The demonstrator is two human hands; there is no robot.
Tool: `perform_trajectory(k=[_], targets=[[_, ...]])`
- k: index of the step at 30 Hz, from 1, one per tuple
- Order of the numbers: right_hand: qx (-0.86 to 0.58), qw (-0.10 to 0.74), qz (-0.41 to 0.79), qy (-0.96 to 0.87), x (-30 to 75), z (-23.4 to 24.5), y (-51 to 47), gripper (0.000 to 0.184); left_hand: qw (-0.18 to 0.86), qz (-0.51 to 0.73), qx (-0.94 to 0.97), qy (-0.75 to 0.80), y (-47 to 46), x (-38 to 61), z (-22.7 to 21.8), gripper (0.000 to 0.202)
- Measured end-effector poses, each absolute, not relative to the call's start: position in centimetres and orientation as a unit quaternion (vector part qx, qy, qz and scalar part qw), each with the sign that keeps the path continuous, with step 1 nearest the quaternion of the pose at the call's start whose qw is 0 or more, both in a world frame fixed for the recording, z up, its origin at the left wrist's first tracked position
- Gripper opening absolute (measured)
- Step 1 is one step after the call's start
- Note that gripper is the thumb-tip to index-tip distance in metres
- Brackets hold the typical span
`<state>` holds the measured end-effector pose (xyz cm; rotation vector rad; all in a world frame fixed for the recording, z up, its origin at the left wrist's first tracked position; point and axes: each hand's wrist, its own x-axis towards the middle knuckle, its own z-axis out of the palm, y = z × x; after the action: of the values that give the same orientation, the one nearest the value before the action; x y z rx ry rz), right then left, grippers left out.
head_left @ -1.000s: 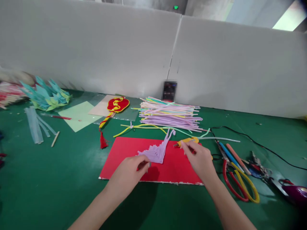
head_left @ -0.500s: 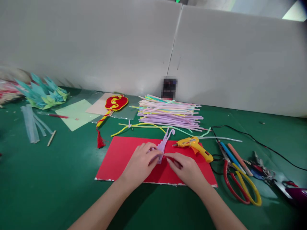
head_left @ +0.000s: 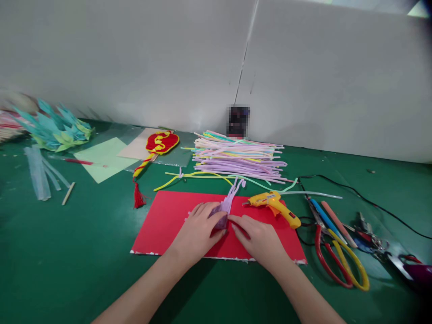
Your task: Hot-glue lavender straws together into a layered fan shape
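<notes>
Over the red board [head_left: 162, 225], my left hand [head_left: 199, 227] grips a lilac piece made of bent pipe cleaners [head_left: 230, 200]. Its strands fan upward and one tip curls over; the palm covers much of its left part. The fingertips of my right hand [head_left: 258, 234] are pinched together at the piece's right edge, where the exact grip is partly hidden. A yellow glue gun [head_left: 275, 207] lies on the board just beyond my right hand, nozzle pointing left.
A pile of pastel pipe cleaners [head_left: 239, 157] lies behind the board. To the right are red-and-yellow-handled scissors [head_left: 340, 261] and a black cord [head_left: 361, 191]. At left are a red fan ornament [head_left: 162, 143], green paper [head_left: 104, 157] and a turquoise folded-paper piece [head_left: 60, 128]. A grey partition [head_left: 135, 58] stands behind.
My left fingers have shifted slightly on the lilac piece, and more of it shows between them. My right fingertips have moved slightly left against its edge. The camera view has tilted a little.
</notes>
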<state>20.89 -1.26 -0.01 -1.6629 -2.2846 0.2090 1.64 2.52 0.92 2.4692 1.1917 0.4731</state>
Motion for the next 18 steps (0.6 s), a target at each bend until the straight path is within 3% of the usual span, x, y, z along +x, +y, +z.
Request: perform_trajectory(k=[9,18], targets=[[-0.581,0.17,0.111,-0.788,20.9,0.0,-1.2,0.031,0.135,0.164,0.877,0.431,2.5,1.9,0.9,0.033],[-0.631,0.131,0.02,-0.764,19.9,-0.1,-1.2,0.034,0.148,0.137,0.876,0.438,2.5,2.0,1.3,0.035]])
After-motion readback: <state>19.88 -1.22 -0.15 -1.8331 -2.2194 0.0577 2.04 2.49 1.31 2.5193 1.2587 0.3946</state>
